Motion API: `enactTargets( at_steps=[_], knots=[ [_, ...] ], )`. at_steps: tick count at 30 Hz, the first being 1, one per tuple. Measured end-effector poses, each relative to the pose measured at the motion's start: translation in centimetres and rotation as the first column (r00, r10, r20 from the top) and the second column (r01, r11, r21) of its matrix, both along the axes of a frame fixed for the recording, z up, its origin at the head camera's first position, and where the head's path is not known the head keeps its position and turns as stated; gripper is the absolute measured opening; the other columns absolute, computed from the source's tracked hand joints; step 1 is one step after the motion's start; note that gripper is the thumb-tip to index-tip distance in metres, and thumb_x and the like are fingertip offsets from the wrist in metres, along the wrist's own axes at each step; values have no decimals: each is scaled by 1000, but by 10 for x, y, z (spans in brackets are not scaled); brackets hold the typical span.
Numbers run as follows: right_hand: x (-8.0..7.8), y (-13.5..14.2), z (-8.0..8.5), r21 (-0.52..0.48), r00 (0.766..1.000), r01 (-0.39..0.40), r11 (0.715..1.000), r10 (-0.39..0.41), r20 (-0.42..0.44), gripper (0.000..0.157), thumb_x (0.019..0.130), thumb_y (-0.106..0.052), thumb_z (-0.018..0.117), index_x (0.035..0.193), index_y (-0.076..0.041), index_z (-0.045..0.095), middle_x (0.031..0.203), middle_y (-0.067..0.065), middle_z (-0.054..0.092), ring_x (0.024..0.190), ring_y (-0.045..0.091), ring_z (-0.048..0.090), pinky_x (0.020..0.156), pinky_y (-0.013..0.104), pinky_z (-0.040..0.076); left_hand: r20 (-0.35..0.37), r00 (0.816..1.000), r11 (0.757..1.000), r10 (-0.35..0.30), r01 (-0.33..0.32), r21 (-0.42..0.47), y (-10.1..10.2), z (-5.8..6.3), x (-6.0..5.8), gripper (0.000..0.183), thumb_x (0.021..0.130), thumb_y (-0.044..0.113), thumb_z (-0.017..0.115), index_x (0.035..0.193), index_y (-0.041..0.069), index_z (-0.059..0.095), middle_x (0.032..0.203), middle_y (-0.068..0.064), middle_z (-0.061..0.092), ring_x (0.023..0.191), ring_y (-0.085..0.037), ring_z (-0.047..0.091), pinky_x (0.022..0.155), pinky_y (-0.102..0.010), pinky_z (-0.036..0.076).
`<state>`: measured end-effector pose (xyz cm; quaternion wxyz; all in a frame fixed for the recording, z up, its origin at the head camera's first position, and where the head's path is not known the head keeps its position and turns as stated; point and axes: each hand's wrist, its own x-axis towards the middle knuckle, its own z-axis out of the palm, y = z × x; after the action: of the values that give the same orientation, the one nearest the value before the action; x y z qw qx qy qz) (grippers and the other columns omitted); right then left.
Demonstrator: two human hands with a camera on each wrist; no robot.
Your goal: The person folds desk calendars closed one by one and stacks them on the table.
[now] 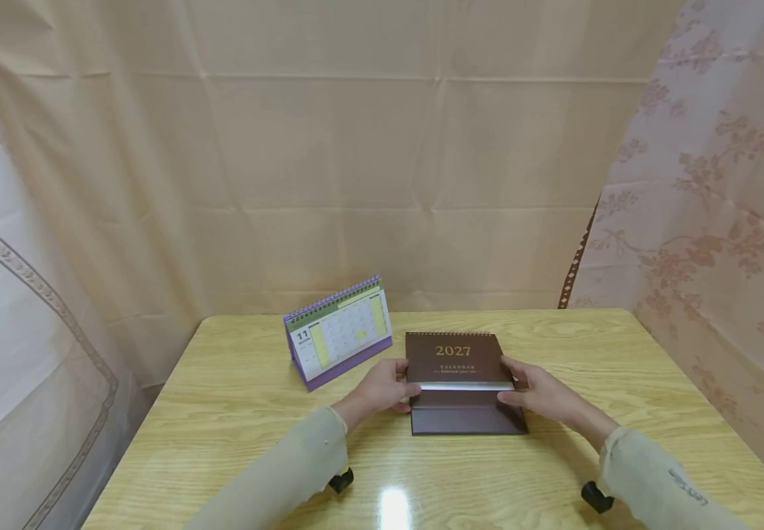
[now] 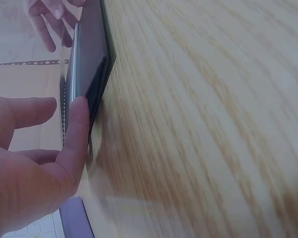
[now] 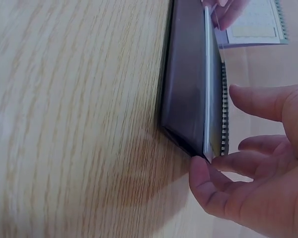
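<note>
A dark brown spiral-bound desk calendar [image 1: 456, 356] with gold "2027" lettering lies low on the table, its cover leaning back and its base panel [image 1: 468, 421] spread toward me. My left hand [image 1: 382, 384] holds its left side, the thumb over the front edge. On the opposite side my right hand [image 1: 541, 394] holds the right edge, thumb in front. In the right wrist view, a fingertip [image 3: 199, 168] meets the corner of the page stack [image 3: 207, 84]. The left wrist view has one fingertip [image 2: 79, 106] against the calendar's side and another finger raised off it.
Left of the brown calendar stands a purple desk calendar [image 1: 349, 375] with its page showing 11. Both rest on a wood-grain table [image 1: 243, 442]. A beige curtain [image 1: 382, 184] hangs behind the table, with a floral curtain [image 1: 720, 221] at the right.
</note>
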<state>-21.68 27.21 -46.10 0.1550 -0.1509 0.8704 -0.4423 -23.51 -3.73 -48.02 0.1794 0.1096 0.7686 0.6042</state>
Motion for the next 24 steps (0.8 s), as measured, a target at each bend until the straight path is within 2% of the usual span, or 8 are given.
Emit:
enactTargets(
  at_steps=[3,6,8,9,11,13,17,24],
  knots=[
    [0,-1,1,84,999,12,996,-8,-41,79,96,-14,71,151,17,24,155,39,25,136,57,36,107,61,39,-20,1000,999,-19,19,-29,-1,1,0,39,92,-5,69,130,-7,61,98,-12,71,83,-22,69,63,-37,62],
    [2,-3,6,223,992,22,975,7,-129,75,94,-17,74,149,15,34,147,38,40,124,55,51,102,63,43,-189,977,970,-103,56,-237,-2,2,-3,40,92,4,72,129,-4,63,87,-6,68,73,-13,60,62,-29,57],
    [4,-5,11,320,979,28,947,39,-201,75,92,-20,77,147,13,39,142,36,48,119,53,55,99,64,44,-338,920,903,-198,37,-428,-3,3,-4,43,91,14,76,128,-3,64,92,-7,70,78,-16,62,71,-29,55],
    [5,-7,13,347,975,24,938,55,-213,75,91,-21,77,147,12,40,134,35,55,106,50,62,99,63,45,-397,884,857,-247,8,-515,-3,4,-4,48,91,20,77,131,-3,63,98,-9,71,84,-18,64,77,-30,54],
    [5,-10,17,386,965,-5,923,106,-242,76,90,-22,79,147,11,41,133,33,57,106,48,63,101,62,44,-453,828,774,-330,-38,-632,-3,6,-3,62,90,33,79,136,-2,59,123,-14,68,109,-25,63,95,-36,51],
    [4,-12,18,423,953,-42,905,163,-254,80,87,-24,82,147,10,42,138,35,52,120,50,56,104,63,41,-450,802,707,-392,-51,-705,-3,7,-1,80,87,47,79,144,-1,52,142,-20,56,131,-33,52,106,-46,46],
    [2,-14,13,488,954,-107,866,229,-196,90,82,-31,86,150,6,40,152,39,31,136,56,37,107,67,34,-380,796,618,-470,-10,-786,-4,6,3,110,77,68,77,156,4,37,160,-21,32,148,-36,30,108,-60,39],
    [1,-14,8,523,969,-145,840,228,-97,95,79,-39,86,151,5,41,156,40,22,139,56,32,109,73,24,-293,775,515,-560,49,-856,-4,7,7,127,69,79,74,160,4,27,165,-21,19,153,-33,15,112,-64,31]
  ],
)
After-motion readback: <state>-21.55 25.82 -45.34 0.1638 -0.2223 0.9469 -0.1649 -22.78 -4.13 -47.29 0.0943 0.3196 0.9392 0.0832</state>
